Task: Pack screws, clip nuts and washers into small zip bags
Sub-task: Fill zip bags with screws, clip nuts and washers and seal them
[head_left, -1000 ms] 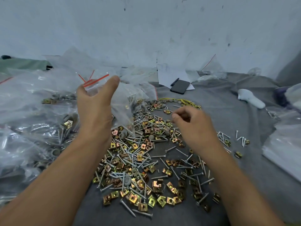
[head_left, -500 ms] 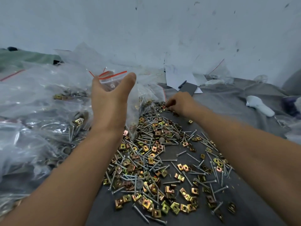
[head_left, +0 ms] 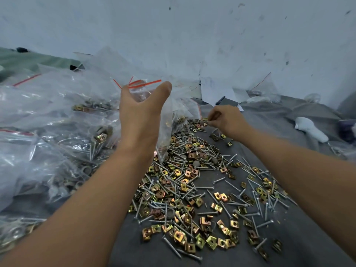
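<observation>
Two bare hands are seen over a grey cloth-covered worktop [head_left: 289, 237]. A small clear plastic zip bag with a red strip [head_left: 165, 120] is held up by the left hand [head_left: 139, 120], with the fingers and thumb curled round its open top. Something tiny is pinched in the curled fingers of the right hand [head_left: 225, 120], just beside the bag; what it is cannot be told. Below the hands, a big heap of silver screws and gold square clip nuts [head_left: 185, 189] is spread on the cloth, with round grey washers [head_left: 185, 130] at its far end. Filled clear bags [head_left: 48, 132] are piled on the left side.
</observation>
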`<action>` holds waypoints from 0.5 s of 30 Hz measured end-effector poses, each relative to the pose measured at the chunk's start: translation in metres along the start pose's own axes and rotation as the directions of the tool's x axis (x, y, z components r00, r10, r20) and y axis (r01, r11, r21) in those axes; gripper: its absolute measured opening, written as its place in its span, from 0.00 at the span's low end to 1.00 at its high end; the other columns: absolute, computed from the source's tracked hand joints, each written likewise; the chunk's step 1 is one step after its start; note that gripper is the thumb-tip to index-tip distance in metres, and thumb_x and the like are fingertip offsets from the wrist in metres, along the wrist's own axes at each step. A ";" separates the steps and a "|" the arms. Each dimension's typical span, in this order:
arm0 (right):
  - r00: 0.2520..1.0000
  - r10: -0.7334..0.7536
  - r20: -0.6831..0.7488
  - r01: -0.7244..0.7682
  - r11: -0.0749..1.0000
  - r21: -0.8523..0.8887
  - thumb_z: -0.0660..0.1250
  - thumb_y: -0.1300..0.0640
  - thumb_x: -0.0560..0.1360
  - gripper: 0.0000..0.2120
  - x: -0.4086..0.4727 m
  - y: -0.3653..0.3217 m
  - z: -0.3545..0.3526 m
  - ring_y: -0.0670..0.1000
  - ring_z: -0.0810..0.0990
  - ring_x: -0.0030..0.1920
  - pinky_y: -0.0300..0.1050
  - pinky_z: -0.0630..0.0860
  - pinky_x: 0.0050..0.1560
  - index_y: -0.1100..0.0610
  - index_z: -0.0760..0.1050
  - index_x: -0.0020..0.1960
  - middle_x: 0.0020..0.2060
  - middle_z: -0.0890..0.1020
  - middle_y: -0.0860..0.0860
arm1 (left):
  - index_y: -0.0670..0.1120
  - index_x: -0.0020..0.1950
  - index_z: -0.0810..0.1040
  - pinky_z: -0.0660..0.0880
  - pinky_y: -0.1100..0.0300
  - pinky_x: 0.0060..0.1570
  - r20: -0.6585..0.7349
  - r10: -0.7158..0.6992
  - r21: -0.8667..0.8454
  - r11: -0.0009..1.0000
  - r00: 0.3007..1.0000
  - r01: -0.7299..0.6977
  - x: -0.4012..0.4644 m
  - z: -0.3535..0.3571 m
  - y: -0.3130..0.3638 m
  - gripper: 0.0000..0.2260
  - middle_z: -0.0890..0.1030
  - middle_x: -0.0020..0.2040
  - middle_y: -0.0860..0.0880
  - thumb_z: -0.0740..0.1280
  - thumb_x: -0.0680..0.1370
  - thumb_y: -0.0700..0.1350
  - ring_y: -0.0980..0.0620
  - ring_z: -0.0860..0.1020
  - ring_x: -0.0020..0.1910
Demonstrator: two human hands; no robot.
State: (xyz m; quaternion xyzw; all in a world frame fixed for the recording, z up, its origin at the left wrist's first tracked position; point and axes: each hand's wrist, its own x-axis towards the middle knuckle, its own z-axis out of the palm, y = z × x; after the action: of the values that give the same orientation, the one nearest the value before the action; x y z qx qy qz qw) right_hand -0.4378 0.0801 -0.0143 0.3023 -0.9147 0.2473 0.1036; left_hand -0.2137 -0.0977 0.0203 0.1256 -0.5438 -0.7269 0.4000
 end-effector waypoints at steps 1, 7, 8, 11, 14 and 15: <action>1.000 -0.012 0.029 0.012 1.000 0.020 0.80 0.63 0.72 0.07 0.000 -0.004 0.001 0.51 0.84 0.43 0.44 0.80 0.47 0.60 0.84 0.48 0.42 0.86 0.55 | 0.48 0.66 0.77 0.72 0.74 0.34 0.000 -0.003 0.004 1.000 1.000 0.003 0.000 0.000 0.000 0.20 0.79 0.48 0.54 0.77 0.77 0.51 0.69 0.76 0.33; 0.963 -0.064 0.262 0.128 0.964 -0.234 0.73 0.64 0.78 0.14 0.006 -0.020 0.005 0.50 0.83 0.55 0.37 0.72 0.53 0.52 0.86 0.60 0.55 0.87 0.51 | 0.46 0.66 0.77 0.72 0.74 0.35 -0.006 -0.012 -0.010 1.000 1.000 0.012 -0.001 0.001 0.004 0.20 0.79 0.47 0.54 0.77 0.77 0.49 0.69 0.76 0.33; 0.956 -0.062 0.288 0.139 0.957 -0.253 0.72 0.65 0.78 0.15 0.007 -0.021 0.005 0.50 0.83 0.54 0.38 0.72 0.53 0.51 0.86 0.61 0.56 0.87 0.51 | 0.45 0.66 0.77 0.72 0.73 0.35 -0.005 -0.012 -0.012 1.000 1.000 0.011 -0.001 0.001 0.004 0.20 0.79 0.47 0.54 0.77 0.77 0.49 0.69 0.76 0.33; 0.954 -0.061 0.292 0.141 0.955 -0.261 0.74 0.65 0.77 0.13 0.008 -0.021 0.006 0.52 0.84 0.55 0.39 0.74 0.53 0.53 0.86 0.60 0.55 0.87 0.52 | 0.44 0.67 0.77 0.72 0.73 0.36 0.003 -0.010 -0.022 1.000 1.000 0.010 -0.002 0.002 0.005 0.21 0.79 0.48 0.54 0.76 0.78 0.48 0.69 0.76 0.34; 0.976 -0.054 0.209 0.085 0.986 -0.142 0.79 0.63 0.72 0.09 0.007 -0.014 0.003 0.52 0.84 0.50 0.38 0.75 0.49 0.57 0.85 0.52 0.46 0.85 0.52 | 0.43 0.68 0.76 0.72 0.74 0.36 0.005 -0.007 -0.030 1.000 1.000 0.007 -0.004 0.003 0.006 0.21 0.79 0.48 0.54 0.76 0.78 0.47 0.70 0.76 0.33; 0.986 -0.038 0.165 0.052 0.995 -0.083 0.80 0.63 0.71 0.08 0.007 -0.010 0.001 0.51 0.83 0.46 0.37 0.76 0.47 0.58 0.84 0.49 0.43 0.84 0.51 | 0.43 0.68 0.76 0.72 0.74 0.36 0.007 -0.007 -0.033 0.999 1.000 0.007 -0.004 0.003 0.006 0.20 0.79 0.48 0.54 0.76 0.78 0.46 0.71 0.76 0.34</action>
State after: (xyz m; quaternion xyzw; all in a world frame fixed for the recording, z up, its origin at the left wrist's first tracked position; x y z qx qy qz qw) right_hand -0.4370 0.0691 -0.0093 0.3372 -0.9230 0.1791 0.0472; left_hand -0.2099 -0.0930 0.0261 0.1187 -0.5327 -0.7376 0.3975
